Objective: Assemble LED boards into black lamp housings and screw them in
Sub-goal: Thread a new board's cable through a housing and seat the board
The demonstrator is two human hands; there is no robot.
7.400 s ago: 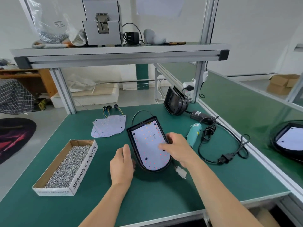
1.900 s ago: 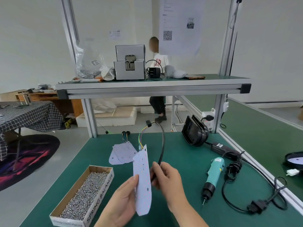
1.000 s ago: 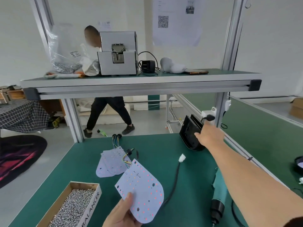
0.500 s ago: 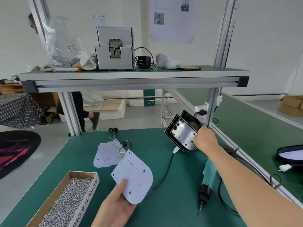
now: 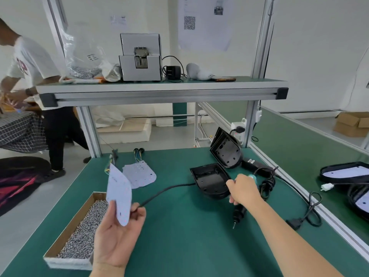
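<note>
Pinching LED board [image 5: 119, 193], L hand [image 5: 117, 238] — R hand [image 5: 242, 191] grips housing [image 5: 209, 179] edge.

qr code [image 5: 189, 22] on wall sheet [image 5: 205, 37]; red letters on t-shirt [image 5: 30, 56] unreadable.

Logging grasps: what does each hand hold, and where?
Left hand pinches the LED board by its rounded lower end; right hand grips the housing at its near rim.

Black on the lamp housing [image 5: 209, 181], deep green over the surface [image 5: 179, 240] under it. Left of the housing, white with faint pink-red dots on the LED board [image 5: 119, 193], silver-grey on screws [image 5: 83, 234] in a brown cardboard box [image 5: 98, 196]. Right of it, teal and black on the screwdriver [image 5: 239, 213].
</note>
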